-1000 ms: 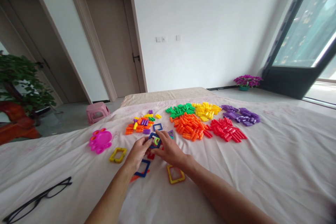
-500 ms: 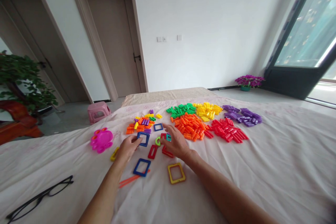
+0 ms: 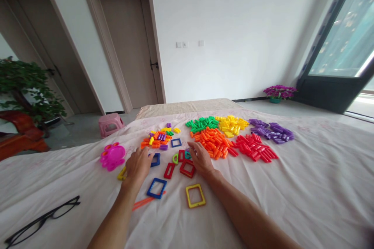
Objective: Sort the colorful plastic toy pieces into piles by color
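Note:
My left hand (image 3: 138, 166) is low over the cloth, fingers loosely extended and thumb beside a blue square frame (image 3: 158, 159), whose left side it partly covers. A yellow piece (image 3: 122, 173) shows beneath its outer edge. My right hand (image 3: 202, 160) has its fingers apart, next to a teal piece (image 3: 187, 154) and a red square frame (image 3: 186, 174); nothing shows in its grasp. Between the hands lie a red rectangle frame (image 3: 166, 170) and a light green curved piece (image 3: 175, 158). Nearer me are another blue square frame (image 3: 163, 189) and a yellow square frame (image 3: 196, 204).
Piles of green (image 3: 202, 123), yellow (image 3: 232, 124), orange (image 3: 214, 142), red (image 3: 255, 147) and purple (image 3: 273, 130) tube pieces lie at the back right. A mixed pile (image 3: 156, 139), a pink tray (image 3: 113, 156), orange sticks (image 3: 143, 203) and eyeglasses (image 3: 43, 218) occupy the left.
My left hand has shifted left and let go of the blue square frame, which is now lower and further left. My right hand has drawn back right, uncovering more of the red square frame.

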`<state>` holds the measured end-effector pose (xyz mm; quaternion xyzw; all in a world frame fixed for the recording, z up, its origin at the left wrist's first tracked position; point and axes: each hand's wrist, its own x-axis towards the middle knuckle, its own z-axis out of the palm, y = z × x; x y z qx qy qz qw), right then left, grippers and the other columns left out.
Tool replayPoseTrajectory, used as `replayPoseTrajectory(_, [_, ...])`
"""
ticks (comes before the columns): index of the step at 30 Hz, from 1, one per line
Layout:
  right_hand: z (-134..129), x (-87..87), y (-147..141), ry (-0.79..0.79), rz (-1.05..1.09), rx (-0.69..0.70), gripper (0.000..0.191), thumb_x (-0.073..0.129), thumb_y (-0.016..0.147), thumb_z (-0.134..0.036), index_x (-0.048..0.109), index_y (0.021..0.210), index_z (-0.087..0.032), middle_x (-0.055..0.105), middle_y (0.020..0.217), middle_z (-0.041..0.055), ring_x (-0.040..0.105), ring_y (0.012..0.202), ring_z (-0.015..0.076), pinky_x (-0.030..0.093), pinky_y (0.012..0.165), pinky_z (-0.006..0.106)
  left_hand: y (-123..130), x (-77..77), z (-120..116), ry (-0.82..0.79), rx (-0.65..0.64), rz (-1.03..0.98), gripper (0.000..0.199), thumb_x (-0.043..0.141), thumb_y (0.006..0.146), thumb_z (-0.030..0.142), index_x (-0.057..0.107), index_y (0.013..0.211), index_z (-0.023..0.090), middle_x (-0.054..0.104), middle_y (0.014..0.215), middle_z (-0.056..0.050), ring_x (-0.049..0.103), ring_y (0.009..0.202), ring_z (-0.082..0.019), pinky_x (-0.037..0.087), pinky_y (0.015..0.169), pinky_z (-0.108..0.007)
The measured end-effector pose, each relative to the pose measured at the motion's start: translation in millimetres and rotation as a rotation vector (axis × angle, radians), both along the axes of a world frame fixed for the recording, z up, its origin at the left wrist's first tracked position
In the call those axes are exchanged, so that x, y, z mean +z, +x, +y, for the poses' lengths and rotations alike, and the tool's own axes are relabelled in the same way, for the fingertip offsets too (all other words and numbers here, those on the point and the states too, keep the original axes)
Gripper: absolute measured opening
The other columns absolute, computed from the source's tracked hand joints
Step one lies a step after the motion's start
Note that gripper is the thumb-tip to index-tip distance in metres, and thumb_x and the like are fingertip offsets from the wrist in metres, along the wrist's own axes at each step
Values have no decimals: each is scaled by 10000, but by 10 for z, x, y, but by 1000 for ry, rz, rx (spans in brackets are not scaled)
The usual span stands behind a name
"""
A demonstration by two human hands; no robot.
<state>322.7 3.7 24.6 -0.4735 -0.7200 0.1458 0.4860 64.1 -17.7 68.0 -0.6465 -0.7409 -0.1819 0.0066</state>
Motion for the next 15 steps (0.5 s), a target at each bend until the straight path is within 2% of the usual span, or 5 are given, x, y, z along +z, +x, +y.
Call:
replayPoseTrajectory(2, [14, -10, 2, 9, 41, -9, 312, 428, 968, -264, 649, 1179, -197, 668, 1076, 95, 624, 1008, 217, 503, 905, 383, 158, 24, 109, 36, -141, 48, 304, 487, 934, 360, 687, 1112, 216, 673, 1122, -132, 632, 1025, -253, 473, 839, -349])
replayPoseTrajectory(4, [22, -16, 8, 16, 76, -18, 302, 422, 969, -272, 658, 1144, -199, 666, 1057, 92, 625, 982, 215, 507, 878, 367, 359, 26, 270, 39, -241, 46, 255, 523, 925, 316, 706, 1086, 239, 675, 1099, -101, 616, 1055, -234, 473, 861, -327])
replayPoseTrajectory(9, [24, -30, 33, 21, 144, -25, 269, 443, 944, -241, 679, 1060, -188, 661, 996, 88, 626, 920, 211, 500, 834, 336, 757, -38, 668, 15, -420, 79, 208, 618, 885, 242, 711, 1063, 191, 652, 1156, -114, 593, 1125, -257, 477, 951, -415])
replayPoseTrajectory(13, [48, -51, 42, 4, 190, -25, 249, 458, 926, -222, 686, 1021, -184, 663, 972, 79, 625, 906, 203, 491, 826, 324, 804, -80, 803, -25, -505, 115, 384, 605, 913, 360, 599, 1251, 178, 616, 1259, -105, 626, 1069, -222, 545, 891, -443])
replayPoseTrajectory(15, [69, -68, 44, -3, 202, -17, 240, 466, 918, -217, 686, 1007, -184, 662, 965, 75, 623, 903, 198, 490, 823, 318, 746, -67, 809, -22, -536, 126, 313, 584, 927, 328, 625, 1196, 173, 635, 1216, -99, 625, 1062, -218, 534, 901, -421])
